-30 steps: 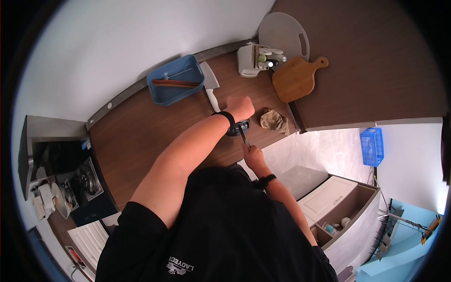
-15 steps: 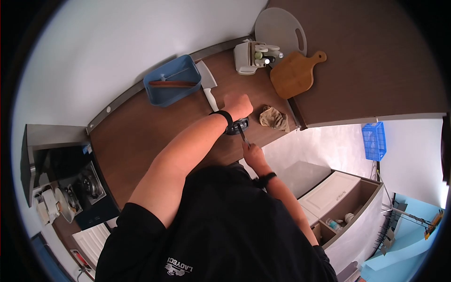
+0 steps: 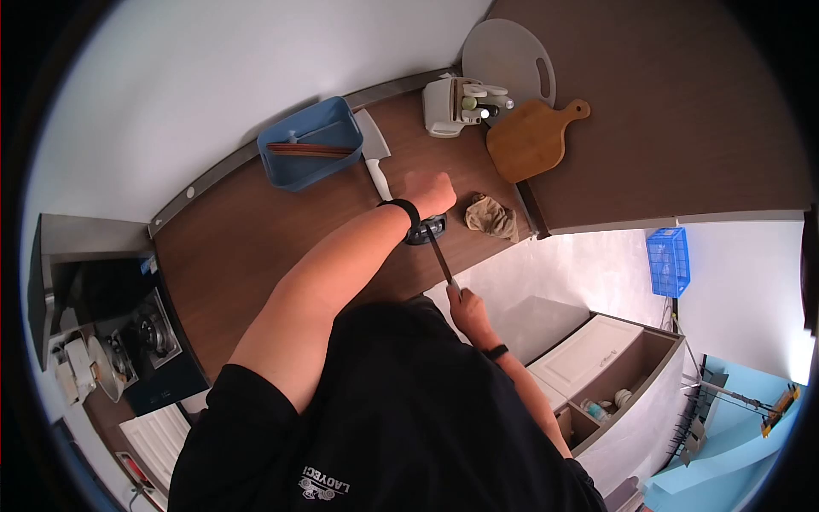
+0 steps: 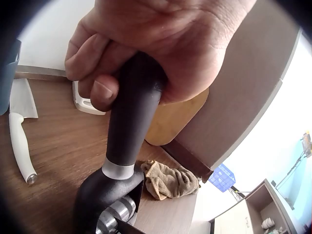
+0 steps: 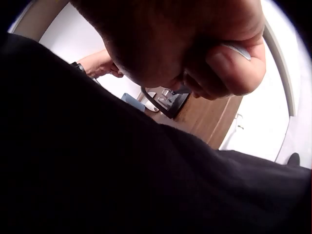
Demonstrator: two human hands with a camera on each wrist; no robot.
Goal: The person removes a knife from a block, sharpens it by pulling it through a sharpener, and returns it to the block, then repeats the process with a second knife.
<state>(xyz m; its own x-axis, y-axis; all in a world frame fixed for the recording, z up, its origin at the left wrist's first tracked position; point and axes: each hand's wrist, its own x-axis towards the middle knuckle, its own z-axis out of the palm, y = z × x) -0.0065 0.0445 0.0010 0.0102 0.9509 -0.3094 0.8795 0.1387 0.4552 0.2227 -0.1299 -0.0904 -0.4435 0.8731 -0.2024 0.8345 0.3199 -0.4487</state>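
Observation:
My left hand [image 3: 431, 192] grips the black upright handle [image 4: 134, 112] of a knife sharpener [image 4: 92, 197], which stands on the wooden counter near its front edge. A silver band rings the handle's foot, and metal sharpening wheels [image 4: 122, 208] show in the slot. My right hand [image 3: 471, 316] holds a knife [image 3: 440, 258] by its handle, just off the counter's front edge. The blade runs from that hand back to the sharpener, its far part in the slot. In the right wrist view curled fingers [image 5: 229, 73] hide most of the knife handle.
Behind the left hand lies a white-handled cleaver [image 3: 373, 136], beside a blue bin [image 3: 294, 175] with chopsticks. A crumpled brown rag [image 3: 490, 216] is right of the sharpener. Further back stand a white knife block [image 3: 442, 107], a wooden board [image 3: 529, 141] and a grey board [image 3: 503, 55].
My right hand has drawn the knife back toward my body and slightly right, so more blade shows outside the sharpener. The left hand keeps its grip on the handle.

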